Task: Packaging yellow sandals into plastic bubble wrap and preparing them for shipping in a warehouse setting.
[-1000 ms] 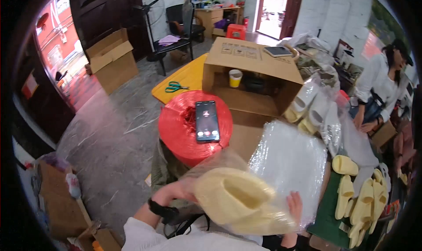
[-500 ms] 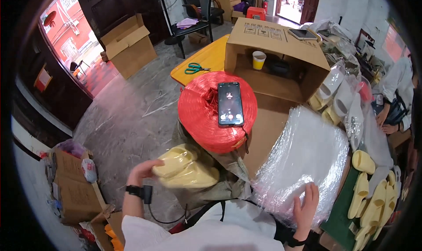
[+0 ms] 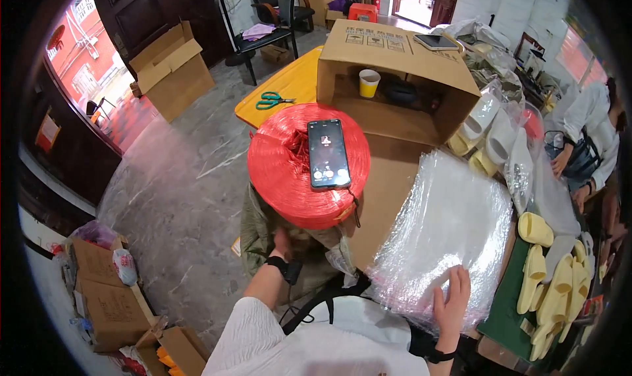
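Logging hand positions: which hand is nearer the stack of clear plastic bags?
Right. The right hand rests on the stack of clear plastic bags; the left hand is off to its left, under the red twine spool.

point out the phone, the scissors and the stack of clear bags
phone point(image 3: 328, 153), head view, middle of its lit screen
scissors point(image 3: 271, 101), head view, by the green handles
stack of clear bags point(image 3: 447, 225), head view, middle of the top bag

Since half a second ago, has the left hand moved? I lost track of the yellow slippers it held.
Yes. The left hand has gone forward and now sits under the edge of the red twine spool, against the olive bag. The yellow slippers no longer show.
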Demonstrator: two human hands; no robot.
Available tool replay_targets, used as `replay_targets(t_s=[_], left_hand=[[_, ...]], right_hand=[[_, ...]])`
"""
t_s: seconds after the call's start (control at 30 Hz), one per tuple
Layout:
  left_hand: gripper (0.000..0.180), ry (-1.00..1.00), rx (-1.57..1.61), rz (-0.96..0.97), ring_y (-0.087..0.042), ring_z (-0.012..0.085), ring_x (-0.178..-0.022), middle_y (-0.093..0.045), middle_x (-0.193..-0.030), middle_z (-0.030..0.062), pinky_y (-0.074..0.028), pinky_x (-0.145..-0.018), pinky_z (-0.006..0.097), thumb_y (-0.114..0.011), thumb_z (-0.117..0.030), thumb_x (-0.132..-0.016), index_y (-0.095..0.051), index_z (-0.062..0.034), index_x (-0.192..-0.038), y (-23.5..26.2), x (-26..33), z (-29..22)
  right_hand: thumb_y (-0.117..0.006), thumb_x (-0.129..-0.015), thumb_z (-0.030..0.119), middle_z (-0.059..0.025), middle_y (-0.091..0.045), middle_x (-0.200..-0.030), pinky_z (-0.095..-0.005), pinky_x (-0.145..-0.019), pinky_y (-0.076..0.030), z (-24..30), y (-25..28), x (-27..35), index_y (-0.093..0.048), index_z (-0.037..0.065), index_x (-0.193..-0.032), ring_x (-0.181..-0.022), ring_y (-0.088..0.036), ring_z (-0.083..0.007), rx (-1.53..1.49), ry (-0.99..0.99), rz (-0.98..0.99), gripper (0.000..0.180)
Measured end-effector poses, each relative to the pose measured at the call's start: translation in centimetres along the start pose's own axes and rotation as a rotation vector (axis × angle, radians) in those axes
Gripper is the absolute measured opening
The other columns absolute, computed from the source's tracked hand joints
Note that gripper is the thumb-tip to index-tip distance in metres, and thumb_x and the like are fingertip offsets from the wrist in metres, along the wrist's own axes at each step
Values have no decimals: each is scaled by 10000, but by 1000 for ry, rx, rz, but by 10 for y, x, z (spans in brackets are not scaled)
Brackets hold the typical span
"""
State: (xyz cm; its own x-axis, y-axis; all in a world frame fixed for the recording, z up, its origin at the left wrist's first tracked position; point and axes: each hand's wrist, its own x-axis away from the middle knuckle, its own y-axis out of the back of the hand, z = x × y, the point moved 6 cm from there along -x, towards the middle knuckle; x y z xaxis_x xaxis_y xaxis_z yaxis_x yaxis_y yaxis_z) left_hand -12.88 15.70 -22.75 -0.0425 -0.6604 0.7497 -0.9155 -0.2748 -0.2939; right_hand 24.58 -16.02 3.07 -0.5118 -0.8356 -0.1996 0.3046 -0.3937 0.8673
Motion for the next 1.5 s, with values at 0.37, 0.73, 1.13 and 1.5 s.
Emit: replay_targets(t_s=[0.37, 0.73, 1.13, 1.5], left_hand=[[510, -539, -556, -1014, -661, 457, -1056, -699, -1102, 286, -505, -874, 526, -634, -374, -920, -645, 99, -1112, 186, -38, -86], [505, -351, -1498, 571, -392, 266, -1455, -387, -1599, 150, -310, -1190, 389, -433, -261, -1054, -442, -40, -1508, 12, -60, 65], [863, 288, -2156, 926, -678, 279, -1048, -725, -1128, 149, -511, -920, 382, -552, -778, -861, -697, -13, -1234, -3, 156, 25], [532, -1049, -1162, 1473, -579, 318, -1284, -606, -1388, 152, -486, -1038, 386, -720, -377, -915, -623, -93, -1353, -244, 329, -3]], right_hand=[[-662, -882, 190, -214, -448, -1505, -539, -1155, -311, 11, -3, -6, -510, 39, -1426, -1408, -378, -454, -21, 48, 2, 584], [-697, -847, 147, -203, -471, -1477, -508, -1145, -340, 18, -2, -10, -528, 47, -1404, -1380, -414, -436, -25, 88, -24, 591], [-698, -862, 179, -200, -469, -1474, -529, -1132, -349, 9, 1, -2, -531, 55, -1397, -1376, -409, -456, -22, 47, -64, 574], [-711, -878, 231, -196, -458, -1493, -558, -1128, -341, 5, 2, -5, -530, 63, -1385, -1386, -392, -470, -36, 42, -68, 564]])
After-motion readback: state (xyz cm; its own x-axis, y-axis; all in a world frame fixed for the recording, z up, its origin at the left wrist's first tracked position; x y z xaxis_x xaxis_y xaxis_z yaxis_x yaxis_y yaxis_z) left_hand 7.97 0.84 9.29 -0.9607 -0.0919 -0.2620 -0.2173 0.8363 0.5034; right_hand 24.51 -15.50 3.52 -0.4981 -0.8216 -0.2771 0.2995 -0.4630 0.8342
